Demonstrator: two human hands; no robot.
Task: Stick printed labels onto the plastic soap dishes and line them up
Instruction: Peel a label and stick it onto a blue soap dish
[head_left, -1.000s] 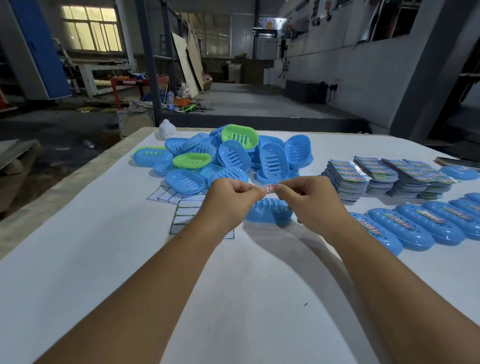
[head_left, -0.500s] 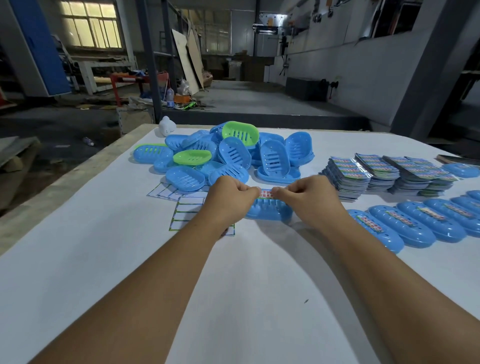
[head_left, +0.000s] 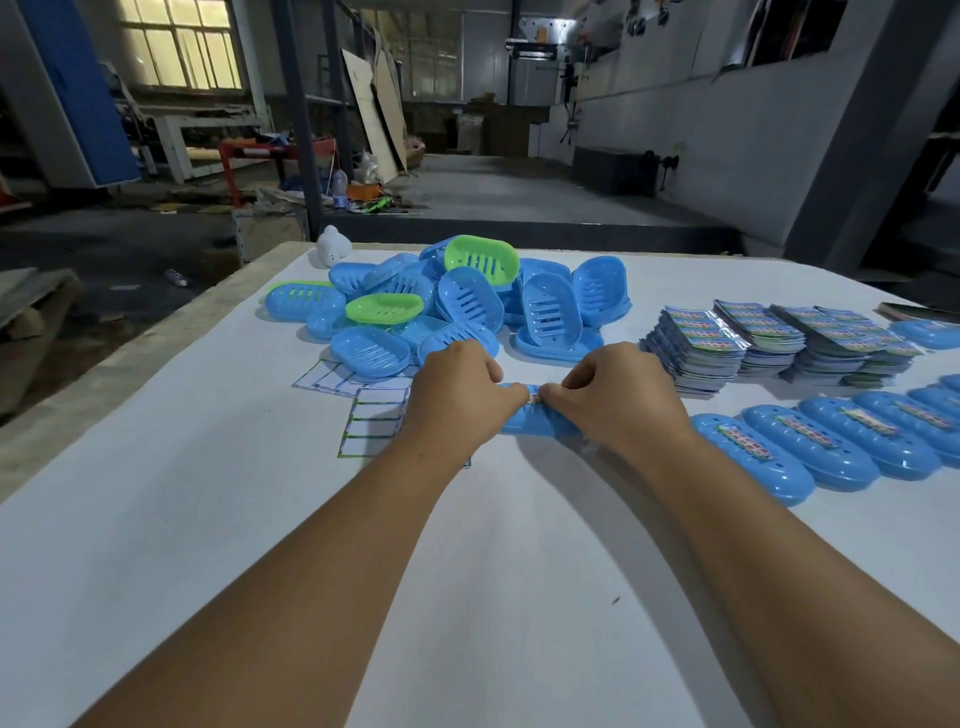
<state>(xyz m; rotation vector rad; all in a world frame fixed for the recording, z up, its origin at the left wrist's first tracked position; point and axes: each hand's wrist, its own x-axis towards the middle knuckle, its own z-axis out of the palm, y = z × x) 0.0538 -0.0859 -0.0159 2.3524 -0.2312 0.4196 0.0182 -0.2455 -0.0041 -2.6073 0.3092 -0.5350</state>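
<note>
A blue soap dish lies upside down on the white table in front of me. My left hand and my right hand rest on top of it, their fingertips pinching and pressing a small printed label onto its back. Most of the label is hidden under my fingers. To the right, a row of labelled blue dishes lies side by side. A heap of unlabelled blue and green dishes sits behind my hands.
Stacks of printed label sheets stand at the right rear. Empty label backing sheets lie left of my hands. A small white object sits at the table's far left corner. The workshop floor drops off beyond the left edge.
Both hands have lowered with the label from above the dish down onto its back, where they now press it.
</note>
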